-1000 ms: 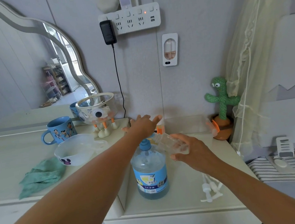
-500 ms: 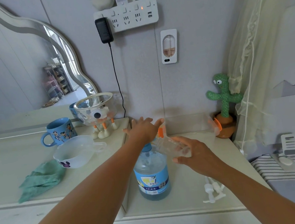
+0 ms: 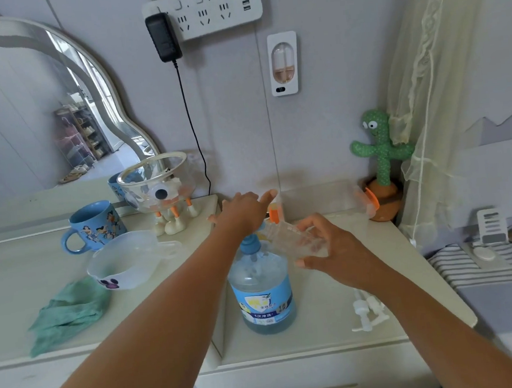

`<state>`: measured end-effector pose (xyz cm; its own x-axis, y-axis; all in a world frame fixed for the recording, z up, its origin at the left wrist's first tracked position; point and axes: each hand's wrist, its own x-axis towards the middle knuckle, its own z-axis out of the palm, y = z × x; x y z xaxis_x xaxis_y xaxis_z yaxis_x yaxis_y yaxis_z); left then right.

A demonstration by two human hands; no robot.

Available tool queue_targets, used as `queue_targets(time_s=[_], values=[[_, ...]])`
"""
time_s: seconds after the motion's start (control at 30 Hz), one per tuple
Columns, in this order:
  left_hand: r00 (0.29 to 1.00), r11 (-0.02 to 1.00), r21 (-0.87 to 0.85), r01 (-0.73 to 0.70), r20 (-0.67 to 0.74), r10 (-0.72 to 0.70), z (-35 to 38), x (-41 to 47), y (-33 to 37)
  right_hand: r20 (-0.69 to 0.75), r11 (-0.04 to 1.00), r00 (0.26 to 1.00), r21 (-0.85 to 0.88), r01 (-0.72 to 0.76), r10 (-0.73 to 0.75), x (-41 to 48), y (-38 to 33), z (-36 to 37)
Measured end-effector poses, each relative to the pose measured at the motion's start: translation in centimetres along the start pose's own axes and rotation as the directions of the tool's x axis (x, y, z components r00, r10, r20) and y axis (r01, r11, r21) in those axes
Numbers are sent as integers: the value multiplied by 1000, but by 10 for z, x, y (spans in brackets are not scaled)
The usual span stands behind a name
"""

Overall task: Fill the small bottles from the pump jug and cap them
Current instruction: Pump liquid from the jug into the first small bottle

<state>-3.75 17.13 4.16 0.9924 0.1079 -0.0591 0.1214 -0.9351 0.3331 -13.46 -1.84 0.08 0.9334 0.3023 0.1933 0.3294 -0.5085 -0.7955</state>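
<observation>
Fingers point(image 3: 268, 196) of the left hand point(image 3: 244, 216) lie straight and spread, the palm resting on the blue pump top of the pump jug point(image 3: 262, 288) at frame centre. Fingers point(image 3: 307, 224) of the right hand point(image 3: 342, 254) curl round a small clear bottle point(image 3: 292, 241), tilted with its neck toward the pump, just right of the jug's top. The jug stands on the white tabletop point(image 3: 321, 338). Two loose white pump caps point(image 3: 368, 310) lie to its lower right. A blue mug point(image 3: 93, 226), white bowl point(image 3: 125, 262) and green cloth point(image 3: 68, 312) sit at left.

Both arms outstretched; left hand point(image 3: 244, 214) flat, fingers point(image 3: 265, 196) straight; right hand point(image 3: 339, 254), fingers curled in a grip.
</observation>
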Motion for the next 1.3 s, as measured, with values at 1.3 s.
queue_targets(time_s=[1.3], values=[[994,997,-7,-80,-71,79,-5,-11,3,-37,1000,999,-8,-10,9,-10,-7,7]])
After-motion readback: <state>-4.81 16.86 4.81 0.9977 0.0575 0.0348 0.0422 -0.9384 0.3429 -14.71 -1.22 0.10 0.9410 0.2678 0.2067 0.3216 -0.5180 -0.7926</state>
